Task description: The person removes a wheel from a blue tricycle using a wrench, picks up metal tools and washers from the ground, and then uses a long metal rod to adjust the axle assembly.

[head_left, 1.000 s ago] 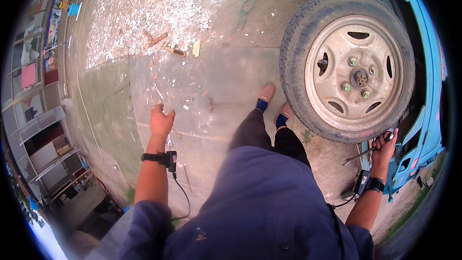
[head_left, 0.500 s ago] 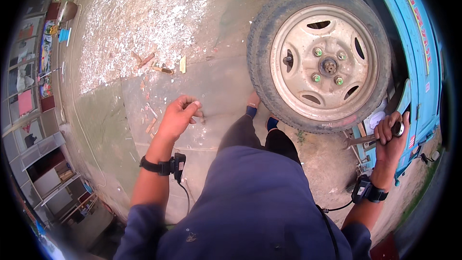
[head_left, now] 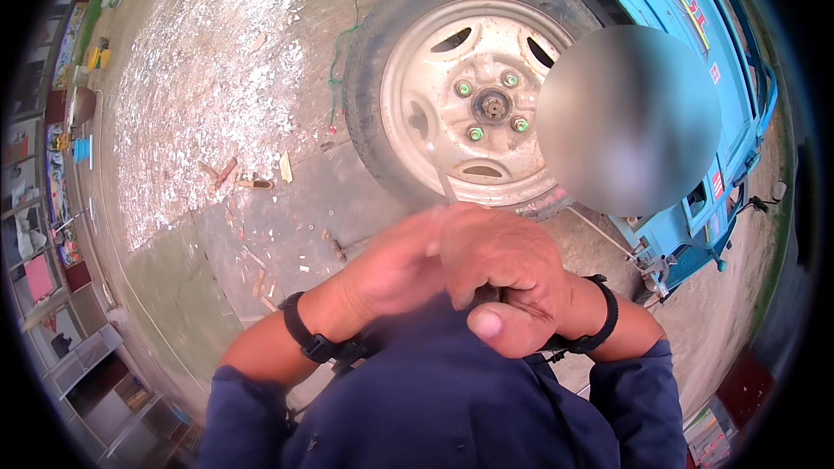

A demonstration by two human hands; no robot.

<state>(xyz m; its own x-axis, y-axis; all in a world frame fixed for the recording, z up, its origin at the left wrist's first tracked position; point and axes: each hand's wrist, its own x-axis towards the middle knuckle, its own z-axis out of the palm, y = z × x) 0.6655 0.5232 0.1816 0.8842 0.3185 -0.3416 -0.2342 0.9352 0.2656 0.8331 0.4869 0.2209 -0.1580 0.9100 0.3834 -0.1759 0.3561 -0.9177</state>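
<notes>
My right hand (head_left: 504, 274) is closed in front of my chest, thumb toward me, around a metal wrench. Only a thin blurred piece of the wrench (head_left: 446, 181) shows, rising above my knuckles against the tire; the rest is hidden in the grip. Pressed up to it from the left is my left hand (head_left: 404, 265), smeared by motion, its fingers hidden behind the right one. Just beyond both hands stands a wheel with a black tire (head_left: 369, 113) and a dusty pale rim (head_left: 408, 78). Green-marked nuts (head_left: 476, 134) ring its rusty center hub (head_left: 493, 105).
A blue vehicle body (head_left: 730, 113) runs along the right, partly hidden by a round blurred patch (head_left: 630, 122). White flakes (head_left: 200, 78) cover the ground at far left, with wood scraps (head_left: 256, 183) nearby. A green cord (head_left: 334, 78) lies left of the tire.
My right hand has swung in from the right with the wrench, and my left hand has come across to meet it. The wheel now appears farther left; a round blur covers part of the right.
</notes>
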